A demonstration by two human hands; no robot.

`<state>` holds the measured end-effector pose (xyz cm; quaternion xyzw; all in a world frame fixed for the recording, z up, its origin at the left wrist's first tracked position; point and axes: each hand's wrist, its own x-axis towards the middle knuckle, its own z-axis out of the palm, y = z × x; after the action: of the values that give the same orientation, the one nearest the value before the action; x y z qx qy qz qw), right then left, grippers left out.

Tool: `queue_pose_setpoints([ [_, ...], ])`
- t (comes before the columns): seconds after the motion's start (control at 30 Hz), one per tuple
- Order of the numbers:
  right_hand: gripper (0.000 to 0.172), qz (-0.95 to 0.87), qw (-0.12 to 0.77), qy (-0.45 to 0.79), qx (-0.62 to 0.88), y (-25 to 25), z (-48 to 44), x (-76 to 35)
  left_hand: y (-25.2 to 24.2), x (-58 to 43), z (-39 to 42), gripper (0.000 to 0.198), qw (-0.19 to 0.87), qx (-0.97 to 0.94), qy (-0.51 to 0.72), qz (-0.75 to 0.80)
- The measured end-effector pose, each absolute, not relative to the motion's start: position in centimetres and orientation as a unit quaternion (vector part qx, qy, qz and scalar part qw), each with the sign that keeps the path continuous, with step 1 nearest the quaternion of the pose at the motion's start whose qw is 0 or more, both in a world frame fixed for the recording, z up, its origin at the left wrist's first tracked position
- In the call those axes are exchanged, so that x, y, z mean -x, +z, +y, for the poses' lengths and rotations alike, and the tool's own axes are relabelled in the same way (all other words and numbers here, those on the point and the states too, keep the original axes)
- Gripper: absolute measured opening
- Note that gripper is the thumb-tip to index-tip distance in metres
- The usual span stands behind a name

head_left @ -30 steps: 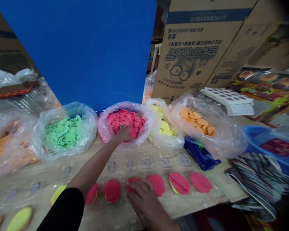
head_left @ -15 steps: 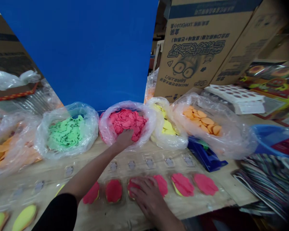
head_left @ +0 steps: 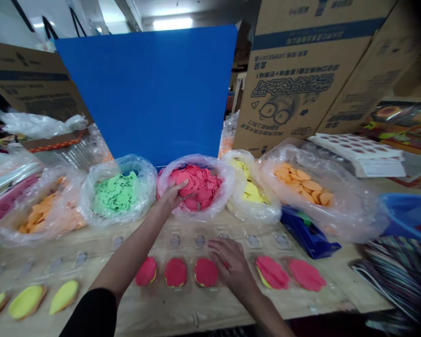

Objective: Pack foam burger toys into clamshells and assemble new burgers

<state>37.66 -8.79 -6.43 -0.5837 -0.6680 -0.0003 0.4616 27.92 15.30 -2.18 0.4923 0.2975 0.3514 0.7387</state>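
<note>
My left hand (head_left: 172, 195) is at the near left rim of a clear bag of thin pink pieces (head_left: 205, 187), its fingers closed on a pink piece (head_left: 178, 177). My right hand (head_left: 233, 264) lies over the row of pink-topped items in clear trays, fingers stretched out, partly hiding one of them. To its left is a pink-topped item (head_left: 206, 272) with a yellow edge, and another (head_left: 175, 272) beyond it. Two larger pink-topped ones (head_left: 272, 272) lie to its right.
Bags of green pieces (head_left: 115, 192), yellow pieces (head_left: 254, 192) and orange pieces (head_left: 303, 185) flank the pink bag. A blue tape dispenser (head_left: 310, 234) stands at right, near folded striped cloth (head_left: 393, 267). Yellow-topped items (head_left: 28, 302) lie at left. Behind stand a blue board (head_left: 147, 93) and cartons (head_left: 287, 84).
The view has tilted up. My left hand has drawn back from the pink pieces toward the bag's left rim. My right hand has shifted right along the row, uncovering a pink-topped item.
</note>
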Motion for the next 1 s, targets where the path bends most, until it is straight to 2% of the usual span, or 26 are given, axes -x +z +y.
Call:
queue_pose_setpoints([
  [0.1,0.017,-0.623,0.524,0.055,0.578,-4.9,-6.2,-37.7,-1.2,-25.2,12.6,0.032,0.8,-0.387,0.358,0.288],
  [0.23,0.02,-0.637,0.556,0.085,0.527,-1.8,-2.5,-34.3,-0.7,-19.9,8.0,0.028,0.803,-0.318,0.408,0.296],
  [0.47,0.021,-0.758,0.487,0.115,0.419,0.4,-0.3,-21.1,-1.5,-7.9,-0.1,0.039,0.721,-0.239,0.559,0.334],
  [0.63,0.03,-0.758,0.472,0.267,0.362,-1.4,0.1,-12.0,-2.2,0.0,-4.3,0.044,0.623,-0.174,0.672,0.36],
  [0.77,0.027,-0.763,0.453,0.338,0.314,-2.3,0.5,-6.5,-2.2,4.2,-6.5,0.041,0.584,-0.144,0.715,0.357],
  [0.87,0.02,-0.791,0.436,0.329,0.276,-2.1,0.8,-3.1,-2.0,6.9,-7.4,0.04,0.577,-0.109,0.732,0.345],
  [1.0,0.009,-0.831,0.447,0.242,0.226,-1.5,0.8,0.9,-2.1,10.8,-7.1,0.043,0.572,-0.068,0.747,0.33],
])
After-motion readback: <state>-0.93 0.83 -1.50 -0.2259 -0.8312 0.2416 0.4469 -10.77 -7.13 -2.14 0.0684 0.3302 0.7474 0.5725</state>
